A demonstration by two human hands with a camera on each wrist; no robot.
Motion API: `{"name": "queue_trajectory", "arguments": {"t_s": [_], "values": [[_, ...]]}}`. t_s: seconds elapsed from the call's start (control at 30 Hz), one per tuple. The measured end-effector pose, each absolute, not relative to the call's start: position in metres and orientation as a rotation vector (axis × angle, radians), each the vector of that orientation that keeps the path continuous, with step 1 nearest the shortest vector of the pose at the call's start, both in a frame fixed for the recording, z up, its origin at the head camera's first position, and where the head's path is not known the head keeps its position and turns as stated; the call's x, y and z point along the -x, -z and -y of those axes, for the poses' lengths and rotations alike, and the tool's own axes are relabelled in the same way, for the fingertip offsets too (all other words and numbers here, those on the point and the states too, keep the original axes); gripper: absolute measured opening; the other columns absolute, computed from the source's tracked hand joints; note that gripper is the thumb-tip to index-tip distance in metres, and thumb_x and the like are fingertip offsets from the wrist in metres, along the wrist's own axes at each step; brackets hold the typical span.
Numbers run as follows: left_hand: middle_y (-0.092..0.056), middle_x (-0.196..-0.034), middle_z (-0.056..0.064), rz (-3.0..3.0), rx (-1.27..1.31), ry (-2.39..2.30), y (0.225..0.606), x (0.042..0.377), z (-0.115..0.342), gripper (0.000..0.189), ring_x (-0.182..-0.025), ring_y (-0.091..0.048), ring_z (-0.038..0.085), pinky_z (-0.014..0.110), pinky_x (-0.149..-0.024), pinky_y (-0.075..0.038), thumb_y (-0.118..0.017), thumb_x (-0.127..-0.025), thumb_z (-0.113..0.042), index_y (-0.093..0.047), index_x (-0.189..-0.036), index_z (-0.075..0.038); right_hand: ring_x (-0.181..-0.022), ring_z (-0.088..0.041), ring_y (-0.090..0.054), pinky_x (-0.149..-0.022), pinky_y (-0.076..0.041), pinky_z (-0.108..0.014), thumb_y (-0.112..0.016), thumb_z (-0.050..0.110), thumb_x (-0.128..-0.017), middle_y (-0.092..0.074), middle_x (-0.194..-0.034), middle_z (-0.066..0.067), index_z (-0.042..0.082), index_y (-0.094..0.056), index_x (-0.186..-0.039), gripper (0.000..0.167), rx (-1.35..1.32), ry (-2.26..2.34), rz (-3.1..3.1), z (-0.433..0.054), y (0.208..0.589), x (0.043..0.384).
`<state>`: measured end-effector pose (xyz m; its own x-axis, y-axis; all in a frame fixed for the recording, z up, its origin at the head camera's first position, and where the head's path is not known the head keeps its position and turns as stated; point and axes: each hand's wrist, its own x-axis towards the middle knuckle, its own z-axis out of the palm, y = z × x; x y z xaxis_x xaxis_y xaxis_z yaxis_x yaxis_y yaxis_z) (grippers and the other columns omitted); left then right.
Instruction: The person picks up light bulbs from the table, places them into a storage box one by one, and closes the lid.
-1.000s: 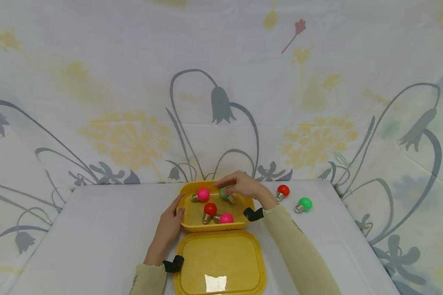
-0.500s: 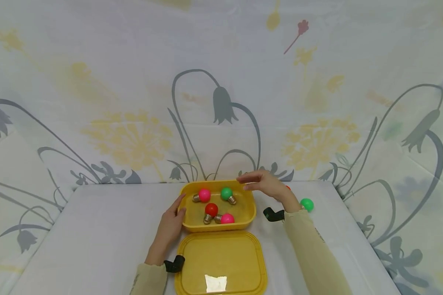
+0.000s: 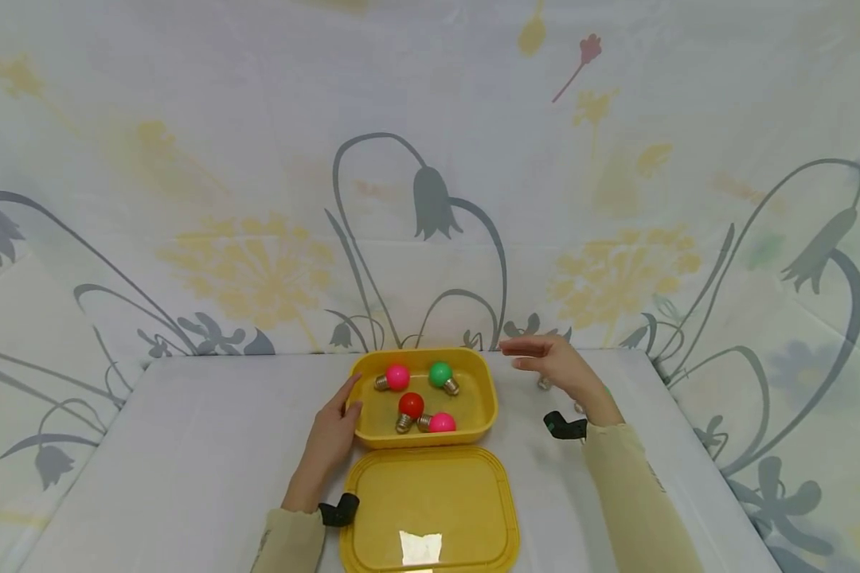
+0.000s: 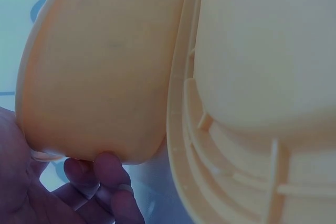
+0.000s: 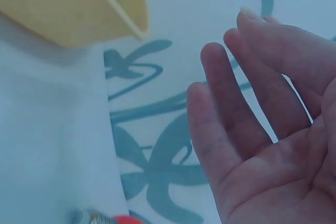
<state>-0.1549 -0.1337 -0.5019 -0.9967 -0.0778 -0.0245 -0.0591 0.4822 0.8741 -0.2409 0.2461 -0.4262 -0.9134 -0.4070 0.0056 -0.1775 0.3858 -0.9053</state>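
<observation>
Inside the yellow plastic container (image 3: 486,430) lie a pink bulb (image 3: 397,376), a green bulb (image 3: 440,374), a red bulb (image 3: 411,406) and another pink bulb (image 3: 442,422), all with metal screw bases. My left hand (image 3: 332,434) rests against the container's left end; in the left wrist view, fingertips (image 4: 110,166) touch its wall. To the right of the container, my right hand (image 3: 562,370) hangs above the table with its fingers extended and nothing between them. Below it lies another red bulb (image 5: 128,220), mostly cut off in the right wrist view.
A yellow lid (image 3: 430,505) lies flat in front of the container. Metal bulb bases (image 3: 544,383) show under my right hand and forearm, which hide the rest. Flower-patterned cloth (image 3: 430,278) rises behind the white table (image 3: 201,454).
My right hand has drawn away from the green bulb in the container and moved right, past the rim, over the bulbs on the table. The left hand stays at the container's end.
</observation>
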Motion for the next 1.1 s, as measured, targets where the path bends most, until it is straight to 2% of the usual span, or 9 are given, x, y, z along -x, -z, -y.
{"name": "queue_trajectory", "arguments": {"t_s": [0.2, 0.43, 0.63, 0.87, 1.0, 1.1], "values": [[-0.040, -0.153, 0.018, 2.682, -0.122, 1.587, 0.503, 0.156, 0.134, 0.051, -0.141, -0.036, 0.037, 0.053, -0.113, -0.030, -0.048, -0.104, -0.019, -0.040, -0.155, -0.021, -0.125, -0.042, -0.053, -0.092, -0.052, -0.028, -0.067, 0.009, -0.095, -0.062, -0.132, -0.019, -0.001, -0.063, -0.132, 0.039, 0.435, 1.609, -2.432, -0.267, 0.432, 0.239], [-0.039, -0.155, 0.016, 2.688, -0.120, 1.568, 0.505, 0.158, 0.133, 0.051, -0.142, -0.034, 0.036, 0.052, -0.114, -0.028, -0.048, -0.104, -0.019, -0.040, -0.155, -0.021, -0.121, -0.033, -0.059, -0.091, -0.050, -0.022, -0.069, 0.017, -0.095, -0.059, -0.134, -0.021, 0.000, -0.061, -0.135, 0.044, 0.357, 1.598, -2.506, -0.288, 0.434, 0.234], [-0.039, -0.155, 0.016, 2.686, -0.115, 1.584, 0.504, 0.158, 0.133, 0.051, -0.142, -0.034, 0.037, 0.053, -0.114, -0.029, -0.048, -0.104, -0.018, -0.039, -0.155, -0.021, -0.126, -0.035, -0.054, -0.090, -0.046, -0.015, -0.068, 0.019, -0.096, -0.058, -0.136, -0.020, 0.000, -0.059, -0.136, 0.046, 0.309, 1.582, -2.552, -0.309, 0.439, 0.232], [-0.039, -0.155, 0.016, 2.689, -0.123, 1.579, 0.504, 0.158, 0.133, 0.051, -0.142, -0.034, 0.037, 0.053, -0.114, -0.029, -0.048, -0.104, -0.018, -0.039, -0.155, -0.021, -0.132, -0.040, -0.046, -0.089, -0.045, -0.013, -0.066, 0.017, -0.097, -0.055, -0.139, -0.022, -0.002, -0.056, -0.138, 0.046, 0.280, 1.577, -2.596, -0.331, 0.444, 0.230], [-0.039, -0.155, 0.016, 2.688, -0.120, 1.576, 0.503, 0.157, 0.134, 0.051, -0.142, -0.034, 0.036, 0.052, -0.114, -0.028, -0.048, -0.104, -0.018, -0.039, -0.155, -0.021, -0.129, -0.041, -0.048, -0.088, -0.046, -0.013, -0.065, 0.017, -0.098, -0.055, -0.139, -0.024, -0.003, -0.056, -0.138, 0.046, 0.264, 1.569, -2.632, -0.336, 0.447, 0.229], [-0.039, -0.154, 0.017, 2.688, -0.123, 1.581, 0.503, 0.156, 0.134, 0.051, -0.142, -0.035, 0.037, 0.053, -0.114, -0.029, -0.048, -0.104, -0.018, -0.039, -0.155, -0.020, -0.129, -0.037, -0.049, -0.088, -0.046, -0.013, -0.066, 0.018, -0.097, -0.055, -0.139, -0.023, -0.002, -0.056, -0.138, 0.047, 0.254, 1.565, -2.644, -0.340, 0.451, 0.229]]}}
